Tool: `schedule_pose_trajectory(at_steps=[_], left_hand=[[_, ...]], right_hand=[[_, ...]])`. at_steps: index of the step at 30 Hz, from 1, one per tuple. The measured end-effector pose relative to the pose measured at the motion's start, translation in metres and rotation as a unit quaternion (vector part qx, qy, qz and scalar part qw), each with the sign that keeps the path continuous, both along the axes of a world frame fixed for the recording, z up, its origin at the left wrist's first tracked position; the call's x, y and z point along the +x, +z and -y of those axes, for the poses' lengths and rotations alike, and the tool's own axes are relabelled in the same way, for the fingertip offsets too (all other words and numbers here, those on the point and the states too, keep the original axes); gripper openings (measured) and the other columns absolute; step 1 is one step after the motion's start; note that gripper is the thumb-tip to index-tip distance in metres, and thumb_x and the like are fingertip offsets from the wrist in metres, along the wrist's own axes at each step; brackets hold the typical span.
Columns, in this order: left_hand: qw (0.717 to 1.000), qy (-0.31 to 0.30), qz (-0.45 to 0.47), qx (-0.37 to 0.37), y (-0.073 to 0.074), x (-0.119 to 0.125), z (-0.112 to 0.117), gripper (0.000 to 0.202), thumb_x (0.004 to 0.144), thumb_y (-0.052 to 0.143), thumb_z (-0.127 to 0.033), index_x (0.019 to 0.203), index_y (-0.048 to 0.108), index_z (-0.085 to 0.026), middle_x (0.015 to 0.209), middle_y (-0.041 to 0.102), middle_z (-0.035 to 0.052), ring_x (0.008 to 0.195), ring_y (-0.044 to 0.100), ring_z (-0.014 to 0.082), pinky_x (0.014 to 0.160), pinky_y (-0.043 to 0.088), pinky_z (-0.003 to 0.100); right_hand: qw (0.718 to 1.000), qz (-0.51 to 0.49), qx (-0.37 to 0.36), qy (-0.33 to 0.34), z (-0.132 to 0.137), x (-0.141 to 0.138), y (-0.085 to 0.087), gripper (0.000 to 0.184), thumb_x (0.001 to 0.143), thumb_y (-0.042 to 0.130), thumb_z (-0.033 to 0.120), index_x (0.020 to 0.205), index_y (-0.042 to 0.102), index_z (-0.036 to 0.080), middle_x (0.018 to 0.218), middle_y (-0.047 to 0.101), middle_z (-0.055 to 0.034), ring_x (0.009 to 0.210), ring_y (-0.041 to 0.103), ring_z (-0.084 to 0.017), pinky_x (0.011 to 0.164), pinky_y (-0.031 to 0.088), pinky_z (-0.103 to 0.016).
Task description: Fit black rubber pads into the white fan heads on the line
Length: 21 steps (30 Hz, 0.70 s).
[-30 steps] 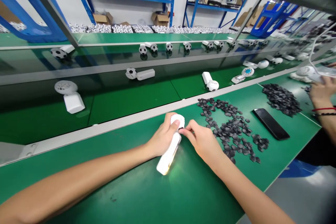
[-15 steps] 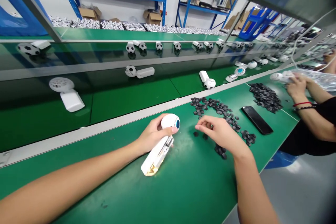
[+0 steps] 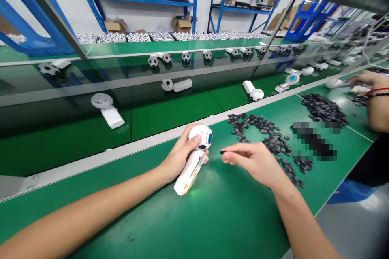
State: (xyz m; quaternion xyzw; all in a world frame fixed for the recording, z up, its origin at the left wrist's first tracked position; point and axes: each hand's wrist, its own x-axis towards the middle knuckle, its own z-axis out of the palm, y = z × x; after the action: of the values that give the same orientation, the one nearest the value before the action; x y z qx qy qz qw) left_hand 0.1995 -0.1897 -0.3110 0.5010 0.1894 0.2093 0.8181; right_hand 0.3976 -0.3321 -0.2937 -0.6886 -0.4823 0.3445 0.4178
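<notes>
My left hand (image 3: 179, 154) is wrapped round a white hand-held fan (image 3: 194, 158) with a round head, tilted on the green table (image 3: 212, 218). My right hand (image 3: 253, 161) hovers just right of the fan's head and pinches a small black piece (image 3: 223, 152) between thumb and fingers. A scattered heap of the same black pieces (image 3: 267, 139) lies to the right of that hand.
Behind a metal rail a green belt (image 3: 152, 109) carries white fans with football-patterned heads (image 3: 176, 85). A second black heap (image 3: 323, 109) and a blurred dark flat object (image 3: 314, 141) lie at right. Another person's hand (image 3: 364, 79) works at the far right.
My right hand picked a black piece from the heap and came back toward the fan's head. My left hand tipped the fan more upright.
</notes>
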Motion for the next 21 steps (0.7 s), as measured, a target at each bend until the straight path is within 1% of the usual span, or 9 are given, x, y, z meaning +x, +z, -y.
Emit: schedule_pose_trajectory(at_steps=[1,3,6,8,11,14,16,18,21], left_hand=[[0.999,-0.003,0.008,0.035,0.006,-0.003,0.002,0.057,0.1,0.059,-0.053,0.146,0.036,-0.026,0.088,0.068,0.0042,0.075,0.071,0.0218,0.065,0.054,0.03],[0.992,0.002,0.0,0.126,0.018,-0.009,0.007,0.06,0.101,0.06,-0.049,0.15,0.033,-0.029,0.1,0.067,0.0056,0.085,0.069,0.022,0.071,0.053,0.031],[0.959,0.013,-0.054,0.279,0.03,-0.017,0.013,0.057,0.1,0.063,-0.044,0.15,0.038,-0.031,0.112,0.061,0.0066,0.092,0.062,0.021,0.08,0.051,0.032],[0.935,0.007,-0.079,0.347,0.032,-0.02,0.016,0.062,0.098,0.066,-0.044,0.152,0.038,-0.031,0.114,0.062,0.0073,0.091,0.06,0.0225,0.081,0.05,0.034],[0.917,0.0,-0.112,0.384,0.025,-0.019,0.018,0.078,0.09,0.075,-0.047,0.155,0.034,-0.032,0.116,0.063,0.0085,0.092,0.062,0.0263,0.078,0.05,0.036],[0.899,0.008,-0.151,0.41,0.017,-0.015,0.02,0.088,0.083,0.083,-0.047,0.154,0.033,-0.035,0.116,0.064,0.007,0.087,0.063,0.0255,0.073,0.049,0.034],[0.892,0.015,-0.166,0.42,0.013,-0.013,0.021,0.085,0.083,0.083,-0.047,0.153,0.035,-0.035,0.112,0.066,0.0059,0.081,0.062,0.0234,0.068,0.047,0.033],[0.892,0.022,-0.17,0.419,0.011,-0.012,0.022,0.079,0.086,0.08,-0.047,0.151,0.037,-0.034,0.107,0.067,0.0054,0.076,0.061,0.022,0.065,0.045,0.032],[0.89,0.02,-0.168,0.424,0.011,-0.012,0.021,0.077,0.086,0.08,-0.047,0.15,0.039,-0.033,0.103,0.067,0.005,0.076,0.061,0.0223,0.065,0.045,0.031]], right_hand=[[0.999,-0.036,0.023,-0.004,-0.001,-0.009,0.002,0.022,0.089,0.078,0.045,0.096,0.084,0.024,0.082,0.082,-0.0039,0.076,0.078,-0.022,0.073,0.064,-0.031],[0.995,-0.071,0.068,-0.008,-0.001,-0.026,0.007,0.021,0.087,0.08,0.044,0.085,0.081,0.023,0.075,0.079,-0.0032,0.067,0.075,-0.02,0.064,0.063,-0.028],[0.99,-0.071,0.117,-0.023,0.0,-0.041,0.011,0.025,0.089,0.079,0.043,0.077,0.075,0.022,0.069,0.074,-0.0021,0.061,0.07,-0.017,0.057,0.059,-0.025],[0.988,-0.064,0.134,-0.035,0.0,-0.046,0.012,0.025,0.091,0.077,0.043,0.078,0.074,0.022,0.072,0.073,-0.0024,0.063,0.069,-0.017,0.058,0.058,-0.025],[0.987,-0.053,0.143,-0.045,-0.003,-0.049,0.011,0.023,0.09,0.076,0.041,0.078,0.073,0.022,0.073,0.073,-0.0021,0.063,0.068,-0.016,0.055,0.055,-0.024],[0.988,-0.036,0.137,-0.06,-0.005,-0.051,0.008,0.026,0.086,0.081,0.041,0.072,0.07,0.022,0.067,0.07,-0.0005,0.056,0.063,-0.015,0.049,0.049,-0.024],[0.988,-0.017,0.133,-0.077,-0.006,-0.052,0.005,0.029,0.083,0.084,0.042,0.068,0.069,0.022,0.061,0.068,0.0004,0.052,0.057,-0.013,0.047,0.044,-0.025],[0.987,0.005,0.132,-0.091,-0.005,-0.053,0.002,0.032,0.082,0.084,0.041,0.064,0.067,0.022,0.056,0.064,0.0013,0.05,0.052,-0.012,0.046,0.039,-0.026],[0.987,0.015,0.134,-0.082,-0.004,-0.053,0.002,0.033,0.083,0.084,0.041,0.064,0.066,0.022,0.058,0.063,0.0024,0.052,0.052,-0.012,0.048,0.039,-0.026]])
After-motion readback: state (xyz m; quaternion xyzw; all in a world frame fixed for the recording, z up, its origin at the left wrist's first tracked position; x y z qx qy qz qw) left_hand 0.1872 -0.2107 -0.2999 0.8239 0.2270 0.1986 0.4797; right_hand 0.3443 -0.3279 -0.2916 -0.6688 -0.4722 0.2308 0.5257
